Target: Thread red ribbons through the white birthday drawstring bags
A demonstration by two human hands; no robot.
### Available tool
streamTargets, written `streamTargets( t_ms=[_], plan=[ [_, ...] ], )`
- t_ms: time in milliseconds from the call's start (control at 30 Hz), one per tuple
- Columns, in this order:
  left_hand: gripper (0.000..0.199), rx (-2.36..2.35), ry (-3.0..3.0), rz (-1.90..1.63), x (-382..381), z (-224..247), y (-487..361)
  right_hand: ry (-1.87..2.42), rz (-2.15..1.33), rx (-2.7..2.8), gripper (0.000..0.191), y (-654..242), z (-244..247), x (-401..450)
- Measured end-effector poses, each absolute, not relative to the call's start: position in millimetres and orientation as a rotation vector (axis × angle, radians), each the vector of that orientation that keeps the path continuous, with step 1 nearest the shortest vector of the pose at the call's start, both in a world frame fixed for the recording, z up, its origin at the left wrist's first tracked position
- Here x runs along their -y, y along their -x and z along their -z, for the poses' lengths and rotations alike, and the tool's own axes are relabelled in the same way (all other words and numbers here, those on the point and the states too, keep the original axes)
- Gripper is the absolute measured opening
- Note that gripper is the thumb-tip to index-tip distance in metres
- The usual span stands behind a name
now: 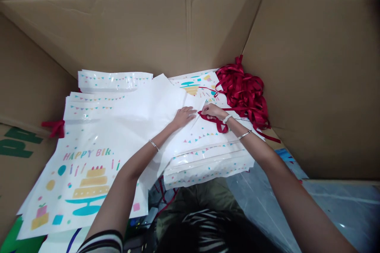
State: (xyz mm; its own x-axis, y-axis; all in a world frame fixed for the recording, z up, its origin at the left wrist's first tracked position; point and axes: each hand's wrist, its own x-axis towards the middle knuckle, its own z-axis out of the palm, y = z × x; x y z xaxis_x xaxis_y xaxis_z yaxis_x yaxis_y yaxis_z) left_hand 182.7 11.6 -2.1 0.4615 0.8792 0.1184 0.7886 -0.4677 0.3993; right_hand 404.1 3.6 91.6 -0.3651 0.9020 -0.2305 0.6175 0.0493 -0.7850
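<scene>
**Q:** What's in the right hand?
**A:** A length of red ribbon (220, 125). The right hand (212, 111) is closed narrow on it, with the fingers and thumb pinching it. The ribbon shows on both sides of the hand, and a loop sags below the wrist.

**Q:** Left hand?
**A:** The left hand (184, 116) is open, palm down, and lies on a crumpled white plastic bag (133, 126). It sits just beside the right hand. I can't tell whether it touches the ribbon.

**Q:** Arm pose?
**A:** Both arms reach forward from the bottom of view, angled inward so the hands nearly meet. There is a silver bangle (153, 145) on the left wrist, and another silver bangle (245, 134) and a white beaded bracelet (227, 119) on the right.

**Q:** Location?
**A:** The ribbon lies over a stack of printed bags (204, 170), mid-carton. A tangled heap of red ribbon (245, 93) sits toward the far right corner of the cardboard carton (118, 27). A bag printed with a tiered cake (89, 184) lies toward the near left.
</scene>
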Motion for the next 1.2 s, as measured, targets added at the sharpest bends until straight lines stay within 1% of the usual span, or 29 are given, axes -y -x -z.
streamTargets(
  t_ms=[100, 167, 300, 467, 633, 833, 1000, 1200],
  plan=[
    [0.043, -1.616, -2.323, -0.493, -5, 1, -198, 1.509, -1.244, 2.019, 0.039, -406, -98, -9],
    [0.041, -1.651, -2.311, -0.523, -2, -1, -204, 1.496, -1.253, 2.026, 0.040, -409, -103, -13],
    [0.038, -1.606, -2.377, -0.529, 3, -6, -208, 1.495, -1.265, 2.036, 0.039, -411, -108, -19],
    [0.039, -1.559, -2.385, -0.534, 3, -7, -205, 1.514, -1.262, 2.024, 0.037, -400, -104, -19],
    [0.039, -1.602, -2.392, -0.551, 2, -3, -202, 1.501, -1.253, 2.008, 0.039, -394, -100, -19],
    [0.039, -1.524, -2.434, -0.531, 0, -4, -200, 1.506, -1.241, 2.047, 0.039, -394, -101, -20],
    [0.041, -1.388, -2.485, -0.484, -1, -6, -199, 1.535, -1.162, 2.092, 0.036, -395, -99, -20],
    [0.039, -1.431, -2.547, -0.415, 2, -7, -202, 1.539, -0.962, 2.121, 0.036, -407, -98, -22]
  ],
)
